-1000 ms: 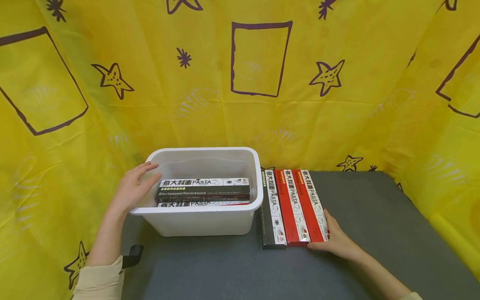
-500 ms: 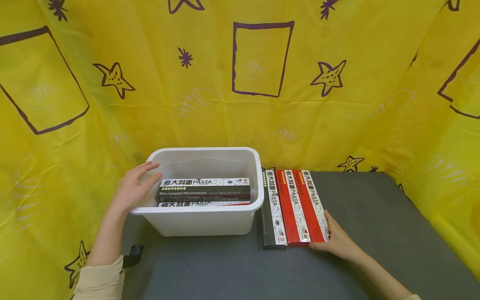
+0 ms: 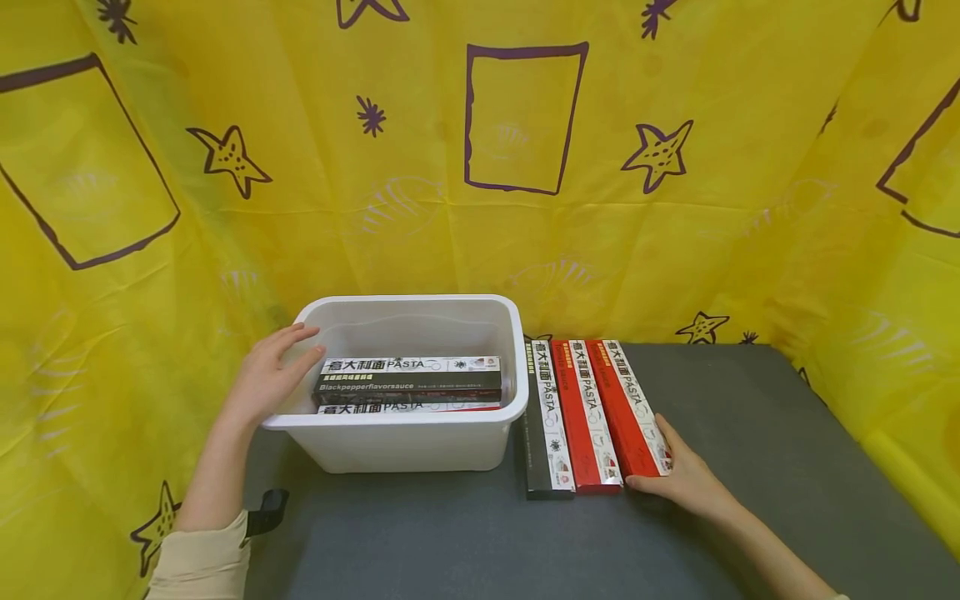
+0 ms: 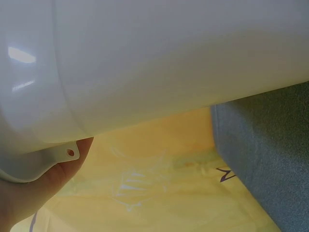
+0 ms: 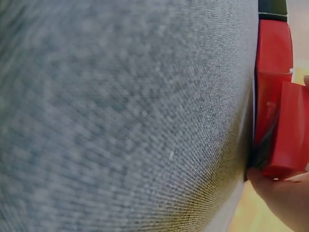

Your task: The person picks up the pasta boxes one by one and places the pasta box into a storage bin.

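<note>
Looks roughly midway to me, going by where the boxes are. At least two are in the white tub (image 3: 416, 446): a black pepper box (image 3: 408, 385) facing up, plus a second box (image 3: 367, 409) at its 6 o'clock side, showing just a white strip with a bit of red. The tub's front wall hides the rest, so no clue if more are down there.

Three are out on the grey table (image 3: 450, 537), at the tub's 3 o'clock. Closest to the tub is a black box (image 3: 549, 417), then a middle red box (image 3: 587, 417), then an outer red box (image 3: 628, 404). That last one is the one being handled: the right hand (image 3: 678, 467) pinches its near end, thumb on the 6 o'clock end and fingers along the 3 o'clock side. Its near end angles off toward 5 o'clock, leaving a gap to its neighbour. Can't tell whether that end is off the table.

The left hand (image 3: 262, 379) rests on the tub's rim at 9 o'clock, fingers loosely spread; whether it's squeezing, I can't tell.

In the way: the other two boxes and the tub's 3 o'clock wall sit between the pinched box and the tub's inside. The yellow cloth (image 3: 412, 250) hangs close behind at 12 o'clock, and there's a black strap (image 3: 267, 512) at the left wrist.
</note>
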Demonstrator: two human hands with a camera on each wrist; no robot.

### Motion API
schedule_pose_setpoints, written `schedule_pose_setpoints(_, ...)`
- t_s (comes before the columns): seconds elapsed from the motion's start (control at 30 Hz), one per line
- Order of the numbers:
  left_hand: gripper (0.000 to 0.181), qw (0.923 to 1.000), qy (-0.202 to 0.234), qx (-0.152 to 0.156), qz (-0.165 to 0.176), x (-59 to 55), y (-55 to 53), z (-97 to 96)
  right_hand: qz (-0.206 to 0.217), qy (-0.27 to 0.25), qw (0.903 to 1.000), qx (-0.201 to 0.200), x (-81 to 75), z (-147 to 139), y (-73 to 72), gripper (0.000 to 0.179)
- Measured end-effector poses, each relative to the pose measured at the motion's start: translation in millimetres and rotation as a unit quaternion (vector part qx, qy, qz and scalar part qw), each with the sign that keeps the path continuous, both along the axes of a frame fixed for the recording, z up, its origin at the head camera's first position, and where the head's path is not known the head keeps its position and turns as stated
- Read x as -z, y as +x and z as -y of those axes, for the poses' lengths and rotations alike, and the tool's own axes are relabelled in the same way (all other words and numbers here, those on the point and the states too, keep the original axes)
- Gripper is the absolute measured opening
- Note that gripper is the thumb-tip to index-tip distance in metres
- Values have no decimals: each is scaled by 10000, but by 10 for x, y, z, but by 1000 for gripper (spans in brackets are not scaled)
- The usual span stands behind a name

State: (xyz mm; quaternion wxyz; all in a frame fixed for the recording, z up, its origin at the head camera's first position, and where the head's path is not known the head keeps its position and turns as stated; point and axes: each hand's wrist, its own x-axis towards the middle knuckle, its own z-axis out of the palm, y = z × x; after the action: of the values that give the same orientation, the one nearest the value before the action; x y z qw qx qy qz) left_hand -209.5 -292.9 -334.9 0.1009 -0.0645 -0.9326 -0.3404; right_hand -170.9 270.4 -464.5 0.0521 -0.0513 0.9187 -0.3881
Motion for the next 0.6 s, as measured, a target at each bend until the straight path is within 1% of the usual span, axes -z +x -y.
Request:
schedule_pose_setpoints(0.2,57,10000,20,5,-38,5,-7,3,59,-13,9998,177,-34,-6,1,112)
schedule_pose_setpoints(0.33,57,10000,7,10,-36,2,-7,4,127,-149,9993,314,-80,-2,21,108)
schedule_pose_setpoints(0.6,57,10000,-3,2,-6,-5,-4,7,-75,-301,9983,487,-121,-10,45,101)
